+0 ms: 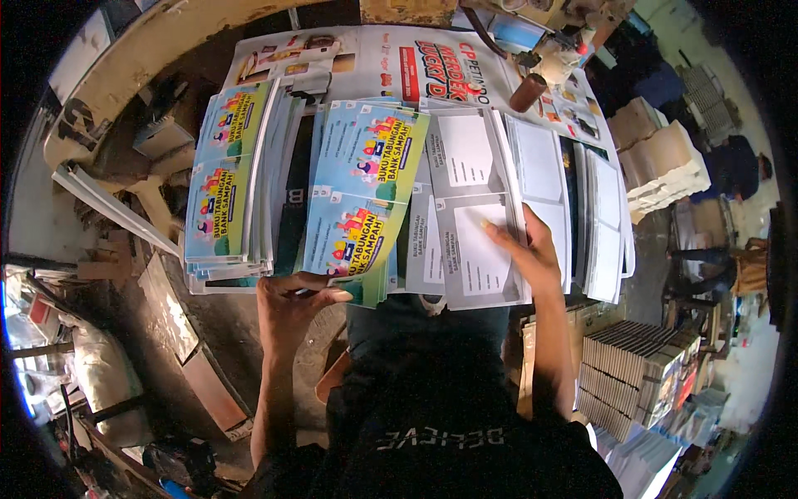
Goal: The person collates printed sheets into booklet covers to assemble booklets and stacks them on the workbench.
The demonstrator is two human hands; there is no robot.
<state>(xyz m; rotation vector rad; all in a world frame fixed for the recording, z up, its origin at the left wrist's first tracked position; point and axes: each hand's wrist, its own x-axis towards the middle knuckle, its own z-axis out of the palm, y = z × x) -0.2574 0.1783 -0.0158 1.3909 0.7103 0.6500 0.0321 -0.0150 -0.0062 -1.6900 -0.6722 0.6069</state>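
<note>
the left hand [287, 303] is pinching the near edge of a fanned stack of glossy printed paper covers in blue, green and yellow [357, 200], thumb lying along the top and fingers curled underneath, closed on the sheets; the right hand [524, 249] is lying flat with fingers spread and open, pressing on a stack of matte grey sheets with white rectangular panels [474, 208], gripping nothing; both stacks are sitting side by side at the middle of the desk [382, 62], their edges overlapping; a taller pile of the same colourful covers [229, 183] is standing just to the left, its near edges hanging past the desk edge; further white and grey sheet piles [603, 224] are fanning out on the right, leaving little bare room between piles; a large printed poster is covering the desk under them; a brown cylindrical roll [528, 91] is lying at the far side; bundles of thin bound booklets [640, 366] are stacked low on the right, near the person's elbow; the floor on the left is dusty and cluttered with scrap boards.
</note>
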